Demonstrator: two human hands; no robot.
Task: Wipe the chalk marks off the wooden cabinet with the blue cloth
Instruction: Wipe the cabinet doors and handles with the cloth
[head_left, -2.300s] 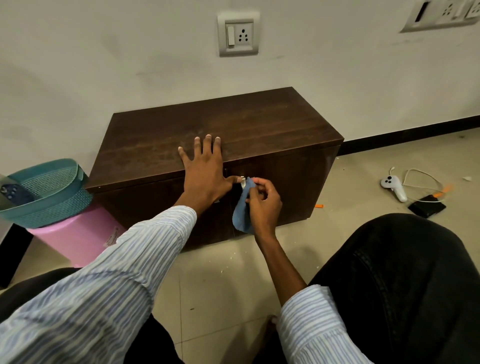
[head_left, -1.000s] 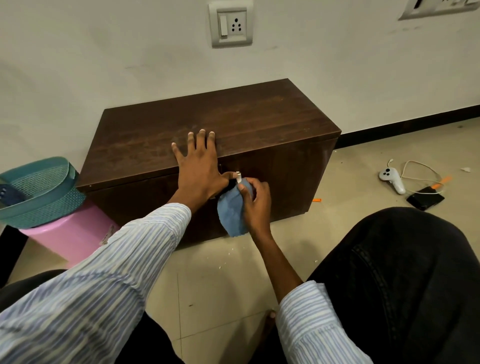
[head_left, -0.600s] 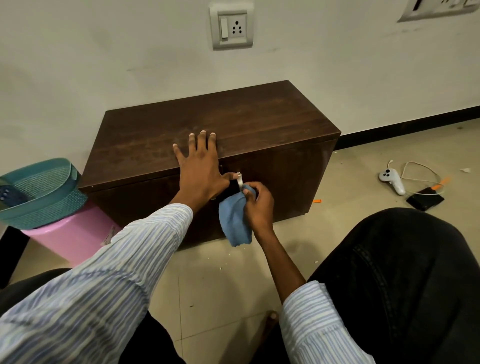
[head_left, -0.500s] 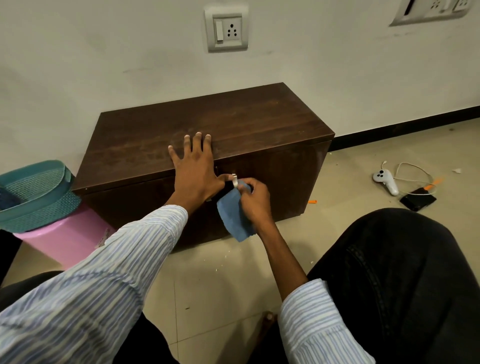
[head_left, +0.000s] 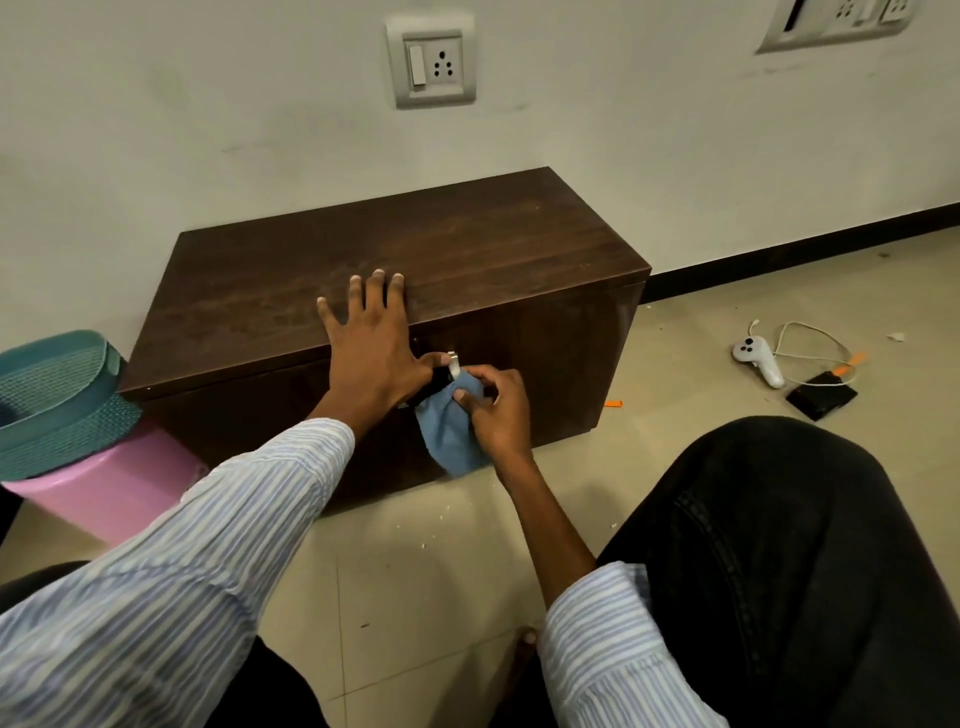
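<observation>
Cabinet (head_left: 467, 260) stands against the wall (head_left: 208, 130); basket (head_left: 52, 405) left of it, controller (head_left: 756, 358) on the floor right

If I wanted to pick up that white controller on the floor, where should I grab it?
Probably by its long handle, coming straight down from above. The white controller lies flat on the tiled floor, its round buttoned head towards the wooden cabinet. A white cable loops just beside it, so mind that.
</observation>
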